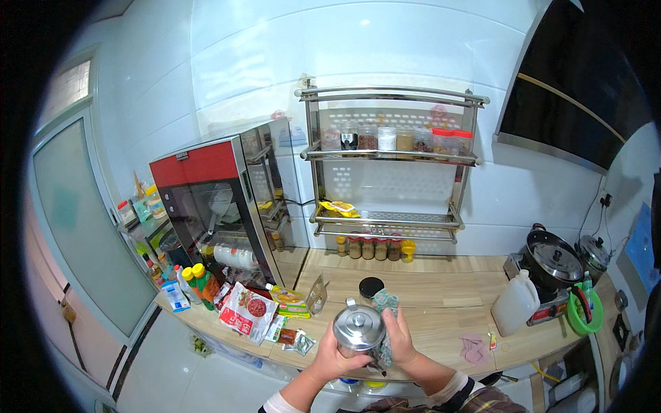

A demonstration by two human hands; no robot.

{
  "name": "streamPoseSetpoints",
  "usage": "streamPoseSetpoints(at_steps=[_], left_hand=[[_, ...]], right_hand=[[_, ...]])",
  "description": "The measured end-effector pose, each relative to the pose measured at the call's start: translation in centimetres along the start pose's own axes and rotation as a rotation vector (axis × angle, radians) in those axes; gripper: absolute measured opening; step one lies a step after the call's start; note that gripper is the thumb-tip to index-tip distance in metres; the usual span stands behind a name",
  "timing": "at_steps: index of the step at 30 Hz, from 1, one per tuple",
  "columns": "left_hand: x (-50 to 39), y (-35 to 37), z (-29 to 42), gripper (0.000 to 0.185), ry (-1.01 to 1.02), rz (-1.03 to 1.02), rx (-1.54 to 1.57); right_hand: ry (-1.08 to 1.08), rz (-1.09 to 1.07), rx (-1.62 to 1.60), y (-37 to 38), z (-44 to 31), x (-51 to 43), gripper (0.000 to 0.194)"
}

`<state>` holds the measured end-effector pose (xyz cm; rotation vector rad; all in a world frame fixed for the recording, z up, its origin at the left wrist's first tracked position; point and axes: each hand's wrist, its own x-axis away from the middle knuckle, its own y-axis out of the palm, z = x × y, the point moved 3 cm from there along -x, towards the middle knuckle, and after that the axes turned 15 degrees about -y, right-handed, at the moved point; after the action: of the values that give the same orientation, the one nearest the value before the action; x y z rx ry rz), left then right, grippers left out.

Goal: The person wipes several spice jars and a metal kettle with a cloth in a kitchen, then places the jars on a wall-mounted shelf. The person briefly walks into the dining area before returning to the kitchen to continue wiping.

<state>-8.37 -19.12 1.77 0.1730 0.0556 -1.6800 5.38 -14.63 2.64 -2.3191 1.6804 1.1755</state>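
Note:
A jar-like container with a shiny metal lid point(359, 328) is held over the front of the wooden counter point(428, 330). My left hand point(335, 356) wraps around its left side and front, with the thumb across the front below the lid. In my right hand point(400, 338) is a green-grey cloth point(386, 304), pressed against the container's right side. The lower part of the container is mostly hidden by my hands. Just behind it on the counter stands a jar with a black lid point(371, 287).
Food packets point(250, 312) and sauce bottles point(205, 283) crowd the left. A glass-fronted cabinet point(217, 222) stands behind them. The wall rack point(387, 217) holds spice jars point(367, 138). A plastic jug point(516, 302), a pan on a stove point(555, 258), a green basin point(588, 315) and a pink cloth point(474, 348) are right.

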Motion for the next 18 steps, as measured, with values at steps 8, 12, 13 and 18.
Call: streamPoseSetpoints(at_steps=[8, 12, 13, 18], left_hand=[[1.1, -0.1, 2.7, 0.085, 0.386, 0.188, -0.326], [1.3, -0.7, 2.4, 0.088, 0.445, 0.436, -0.633], [1.4, -0.8, 2.2, 0.088, 0.439, 0.430, -0.631], [1.7, -0.7, 1.9, 0.087, 0.458, 0.429, -0.670]], right_hand=[[0.195, -0.066, -0.123, 1.2, -2.1, -1.2, 0.041], [0.190, -0.311, -0.120, 1.8, -3.0, -1.2, 0.053], [0.138, -0.413, -0.024, 2.3, -2.9, -0.9, 0.056], [0.124, -0.399, 0.009, 2.0, -1.7, 0.0, 0.050]])
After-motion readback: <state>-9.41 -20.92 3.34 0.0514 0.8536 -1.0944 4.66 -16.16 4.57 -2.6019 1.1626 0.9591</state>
